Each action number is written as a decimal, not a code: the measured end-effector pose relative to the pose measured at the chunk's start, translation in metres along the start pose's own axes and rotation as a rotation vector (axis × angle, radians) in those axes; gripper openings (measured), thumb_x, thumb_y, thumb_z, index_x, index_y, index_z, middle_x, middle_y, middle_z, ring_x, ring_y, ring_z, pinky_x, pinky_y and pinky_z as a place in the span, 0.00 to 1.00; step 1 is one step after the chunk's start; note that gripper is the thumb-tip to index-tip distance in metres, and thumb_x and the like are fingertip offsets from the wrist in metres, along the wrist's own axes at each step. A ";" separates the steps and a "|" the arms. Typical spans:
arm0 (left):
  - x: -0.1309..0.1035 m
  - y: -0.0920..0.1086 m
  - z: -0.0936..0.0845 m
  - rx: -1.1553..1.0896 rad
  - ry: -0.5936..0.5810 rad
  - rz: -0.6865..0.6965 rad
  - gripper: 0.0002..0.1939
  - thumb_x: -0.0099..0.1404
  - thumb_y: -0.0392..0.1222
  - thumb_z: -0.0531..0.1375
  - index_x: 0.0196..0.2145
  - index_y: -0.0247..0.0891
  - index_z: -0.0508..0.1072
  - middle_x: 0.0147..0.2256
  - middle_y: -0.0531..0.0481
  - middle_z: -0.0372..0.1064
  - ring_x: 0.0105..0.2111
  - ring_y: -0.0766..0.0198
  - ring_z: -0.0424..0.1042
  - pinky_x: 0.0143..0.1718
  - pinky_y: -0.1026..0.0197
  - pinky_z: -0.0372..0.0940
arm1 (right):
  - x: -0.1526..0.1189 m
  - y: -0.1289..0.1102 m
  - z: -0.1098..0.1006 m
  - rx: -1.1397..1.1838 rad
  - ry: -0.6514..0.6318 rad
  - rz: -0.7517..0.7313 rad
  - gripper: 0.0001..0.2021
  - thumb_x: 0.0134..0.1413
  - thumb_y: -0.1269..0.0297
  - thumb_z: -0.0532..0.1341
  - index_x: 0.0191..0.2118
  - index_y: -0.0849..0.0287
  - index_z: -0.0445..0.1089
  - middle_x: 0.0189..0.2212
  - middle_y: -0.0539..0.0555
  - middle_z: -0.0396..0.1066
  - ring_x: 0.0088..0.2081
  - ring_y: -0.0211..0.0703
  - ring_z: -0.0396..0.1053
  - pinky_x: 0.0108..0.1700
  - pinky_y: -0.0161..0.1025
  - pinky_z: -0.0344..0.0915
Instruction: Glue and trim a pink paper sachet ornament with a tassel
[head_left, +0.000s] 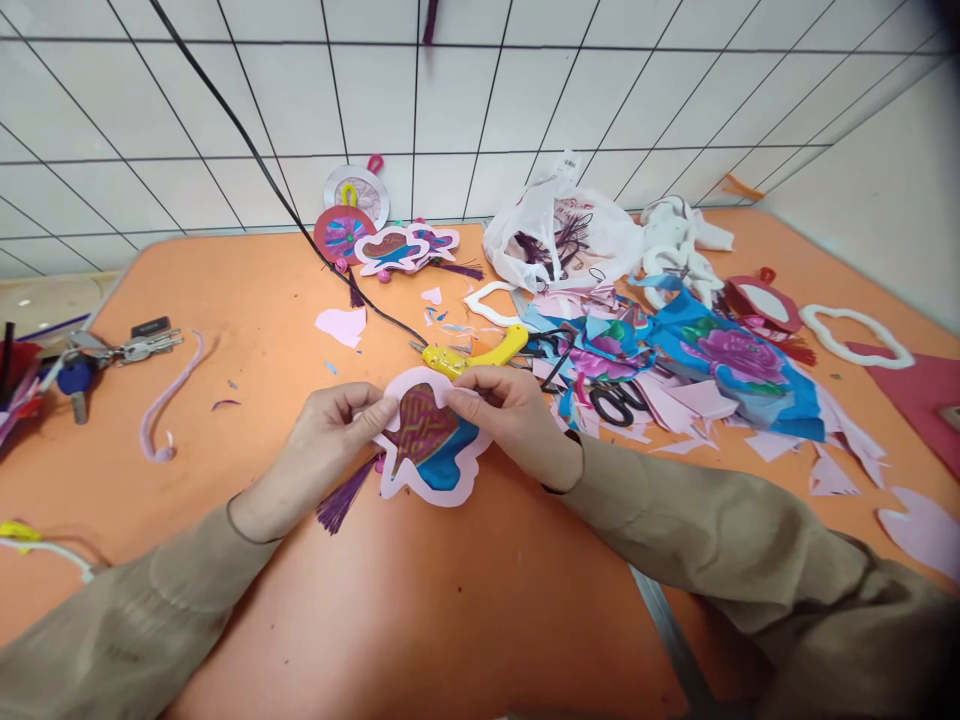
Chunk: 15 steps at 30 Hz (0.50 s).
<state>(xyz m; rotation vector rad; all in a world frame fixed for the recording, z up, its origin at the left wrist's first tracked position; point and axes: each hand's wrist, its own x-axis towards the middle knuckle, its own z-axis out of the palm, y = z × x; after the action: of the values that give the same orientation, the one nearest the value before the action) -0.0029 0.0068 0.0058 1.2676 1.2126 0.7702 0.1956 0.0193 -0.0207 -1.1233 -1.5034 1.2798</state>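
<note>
Both my hands hold a pink-edged paper ornament [431, 440] with a dark red and blue patterned face, just above the orange table [420, 600]. My left hand [326, 435] pinches its left edge, and my right hand [514, 420] pinches its upper right edge. A purple tassel [343, 498] hangs from the ornament's lower left, under my left wrist. A yellow glue gun [476, 355] lies just behind my fingers, its black cord [247, 150] running up to the back left.
Finished ornaments [375, 235] lie at the back. A white plastic bag [559, 235], blue flowered fabric [720, 365], black scissors [619, 403] and pink paper scraps [832, 450] crowd the right. Keys [112, 352] and a pink strip [169, 400] lie at left. A tiled wall stands behind.
</note>
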 end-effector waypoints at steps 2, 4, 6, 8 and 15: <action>0.001 -0.002 0.000 0.038 0.003 -0.004 0.16 0.61 0.49 0.61 0.23 0.34 0.72 0.23 0.49 0.71 0.24 0.65 0.69 0.29 0.64 0.65 | 0.000 -0.001 0.000 0.033 -0.040 -0.014 0.12 0.51 0.58 0.61 0.26 0.63 0.68 0.21 0.49 0.63 0.24 0.33 0.59 0.25 0.32 0.56; 0.001 -0.003 0.000 0.077 0.010 0.013 0.16 0.61 0.49 0.61 0.22 0.34 0.72 0.22 0.50 0.71 0.23 0.66 0.68 0.28 0.65 0.64 | -0.001 -0.002 0.000 0.036 -0.070 -0.037 0.12 0.51 0.58 0.61 0.25 0.63 0.68 0.22 0.50 0.65 0.24 0.33 0.61 0.26 0.32 0.59; 0.000 -0.006 0.001 0.070 -0.004 0.018 0.14 0.60 0.48 0.62 0.25 0.34 0.73 0.22 0.50 0.71 0.22 0.67 0.68 0.26 0.65 0.63 | -0.002 -0.001 0.001 0.001 -0.060 -0.055 0.12 0.50 0.59 0.61 0.25 0.63 0.68 0.22 0.50 0.66 0.25 0.34 0.62 0.27 0.32 0.60; 0.000 -0.008 0.002 0.021 -0.044 0.014 0.12 0.59 0.48 0.63 0.29 0.34 0.73 0.25 0.51 0.72 0.24 0.66 0.69 0.25 0.65 0.64 | -0.002 0.000 0.002 -0.048 -0.043 -0.066 0.11 0.51 0.60 0.61 0.26 0.64 0.68 0.22 0.51 0.67 0.25 0.34 0.62 0.27 0.33 0.61; 0.002 -0.014 0.002 -0.052 -0.018 -0.040 0.14 0.57 0.46 0.65 0.23 0.34 0.70 0.20 0.55 0.66 0.21 0.71 0.63 0.23 0.68 0.59 | -0.004 0.001 0.000 -0.156 -0.101 -0.063 0.11 0.52 0.60 0.59 0.27 0.63 0.69 0.22 0.50 0.65 0.25 0.34 0.60 0.26 0.33 0.59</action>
<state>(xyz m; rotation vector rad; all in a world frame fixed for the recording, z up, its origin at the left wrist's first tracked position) -0.0031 0.0059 -0.0082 1.2020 1.1926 0.7546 0.1964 0.0151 -0.0215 -1.1147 -1.7254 1.2085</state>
